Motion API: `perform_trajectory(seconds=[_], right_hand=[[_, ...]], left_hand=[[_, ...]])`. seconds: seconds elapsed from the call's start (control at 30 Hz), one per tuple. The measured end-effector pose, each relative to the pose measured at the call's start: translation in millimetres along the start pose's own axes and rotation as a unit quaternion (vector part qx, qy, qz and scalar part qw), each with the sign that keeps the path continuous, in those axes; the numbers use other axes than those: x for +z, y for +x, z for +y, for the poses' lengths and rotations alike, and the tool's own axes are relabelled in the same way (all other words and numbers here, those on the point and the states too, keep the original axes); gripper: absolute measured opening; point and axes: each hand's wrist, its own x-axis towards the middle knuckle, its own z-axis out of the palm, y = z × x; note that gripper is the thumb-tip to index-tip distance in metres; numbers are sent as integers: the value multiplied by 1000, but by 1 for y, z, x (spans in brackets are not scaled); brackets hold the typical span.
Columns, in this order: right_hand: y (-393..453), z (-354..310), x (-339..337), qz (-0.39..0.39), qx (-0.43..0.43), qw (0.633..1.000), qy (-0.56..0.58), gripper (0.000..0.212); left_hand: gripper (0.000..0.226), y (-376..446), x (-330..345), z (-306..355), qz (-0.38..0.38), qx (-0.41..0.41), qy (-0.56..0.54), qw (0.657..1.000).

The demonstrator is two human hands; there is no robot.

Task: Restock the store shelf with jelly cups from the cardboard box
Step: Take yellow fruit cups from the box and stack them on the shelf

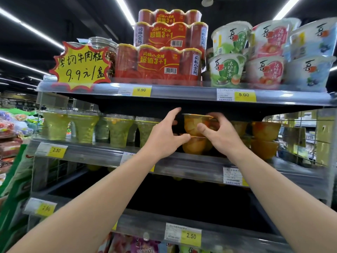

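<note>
An orange jelly cup (191, 126) sits stacked on a second orange jelly cup (194, 146) on the middle shelf (102, 152). My right hand (218, 136) grips the top cup from the right, thumb on its front. My left hand (164, 136) is beside the cups on the left, fingers spread, thumb touching the rim where the two cups meet. More orange jelly cups (265, 139) stand stacked to the right. The cardboard box is out of view.
Green jelly cups (83, 128) fill the left of the same shelf. The top shelf (182, 93) just above my hands carries red can packs (158, 64) and large jelly bowls (269, 70). A yellow price sign (82, 67) hangs at the left. The shelf below is dark.
</note>
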Motion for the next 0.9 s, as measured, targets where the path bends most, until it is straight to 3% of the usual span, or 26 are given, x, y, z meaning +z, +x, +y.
perform_trajectory(seconds=[0.2,0.37,0.9], right_hand=[[-6,0,-22,-35,-53,997,-54,69],[-15,4,-23,-24,-88,992,-91,63],[4,4,-1,-42,-109,984,-132,70]], left_hand=[[79,1,1,2,22,35,29,999],[72,3,7,1,18,52,42,998],[79,3,5,-14,63,63,117,989]])
